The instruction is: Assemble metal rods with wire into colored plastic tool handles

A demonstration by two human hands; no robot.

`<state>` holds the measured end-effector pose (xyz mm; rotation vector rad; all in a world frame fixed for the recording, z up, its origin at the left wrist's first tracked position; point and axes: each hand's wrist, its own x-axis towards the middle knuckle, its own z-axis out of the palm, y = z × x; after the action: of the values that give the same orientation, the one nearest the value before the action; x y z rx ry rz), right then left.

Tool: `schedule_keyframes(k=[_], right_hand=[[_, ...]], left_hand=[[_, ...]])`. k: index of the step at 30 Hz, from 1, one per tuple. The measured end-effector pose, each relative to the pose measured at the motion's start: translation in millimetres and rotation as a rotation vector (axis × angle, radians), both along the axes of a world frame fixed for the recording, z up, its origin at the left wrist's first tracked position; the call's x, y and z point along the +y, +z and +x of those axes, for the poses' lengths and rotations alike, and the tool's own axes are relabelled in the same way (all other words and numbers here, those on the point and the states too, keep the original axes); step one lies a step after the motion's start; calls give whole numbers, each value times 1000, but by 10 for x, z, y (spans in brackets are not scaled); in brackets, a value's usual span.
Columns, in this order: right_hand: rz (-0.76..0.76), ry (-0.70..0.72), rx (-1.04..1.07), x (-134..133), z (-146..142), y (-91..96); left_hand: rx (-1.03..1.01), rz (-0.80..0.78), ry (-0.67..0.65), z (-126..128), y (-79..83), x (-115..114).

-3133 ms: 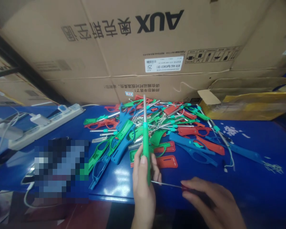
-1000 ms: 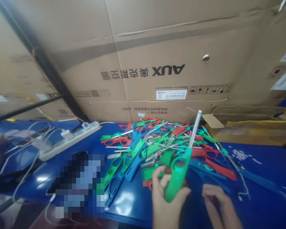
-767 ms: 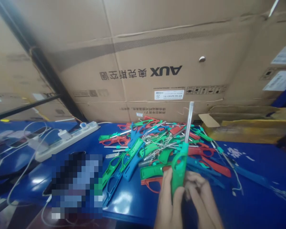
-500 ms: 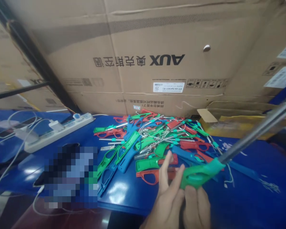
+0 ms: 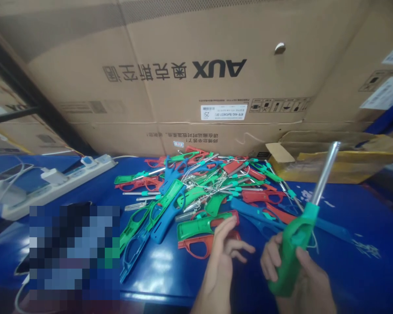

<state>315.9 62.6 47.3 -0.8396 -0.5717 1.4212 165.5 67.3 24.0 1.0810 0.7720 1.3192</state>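
Observation:
My right hand point(image 5: 299, 272) is wrapped round a green plastic handle with a metal tube point(image 5: 298, 237), held upright and tilted right at the lower right. My left hand point(image 5: 221, 255) is beside it with fingers apart and nothing in it, just in front of a green shell point(image 5: 199, 224) and a red shell point(image 5: 194, 244). A pile of green, red and blue handle shells and metal tubes point(image 5: 209, 183) lies on the blue table point(image 5: 363, 266) beyond both hands.
A big AUX cardboard box point(image 5: 196, 69) walls off the back. An open carton with yellow lining point(image 5: 340, 157) stands at the right. A white power strip with cables point(image 5: 59, 176) lies at the left. A blurred patch point(image 5: 74, 250) covers the front left.
The green handle passed from my left hand into my right hand. Its tube swung far right, then back to nearly upright. My left hand let go and opened.

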Motion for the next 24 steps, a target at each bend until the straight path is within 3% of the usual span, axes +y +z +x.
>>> schedule_keyframes(k=[4,10,16,24], right_hand=[[-22,114,59,-20,40,-59],[-38,283,252,-42,164,27],[-70,253,266,-82,177,-26],[22,25,83,-137,-33,-16]], left_hand=[[30,62,-9,-24,-33,-17],[45,96,6,-18,-50,-21],[43,125,83,52,-83,19],[46,43,151,33,56,8]])
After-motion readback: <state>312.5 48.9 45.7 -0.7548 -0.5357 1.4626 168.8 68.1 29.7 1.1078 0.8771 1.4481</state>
